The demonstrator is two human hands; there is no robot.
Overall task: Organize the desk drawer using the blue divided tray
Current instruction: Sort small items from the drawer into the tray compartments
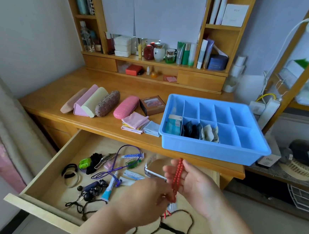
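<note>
tray (pixel 215 151) light blue; beads (pixel 178 172) red-orange; glasses case (pixel 126 107) pink, croc texture; second case (pixel 107 103) brown, cut-out pattern; cord (pixel 117 162) purple; counter (pixel 104 87) honey wood; cloths (pixel 135 122) pink, pale blue.

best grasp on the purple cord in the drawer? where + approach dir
Take the purple cord at its top loop, coming straight down from above. That arc lies flat on bare drawer floor, apart from the clutter; lower down it crosses the tube and tweezers, so a pinch there would likely snag them.
</note>
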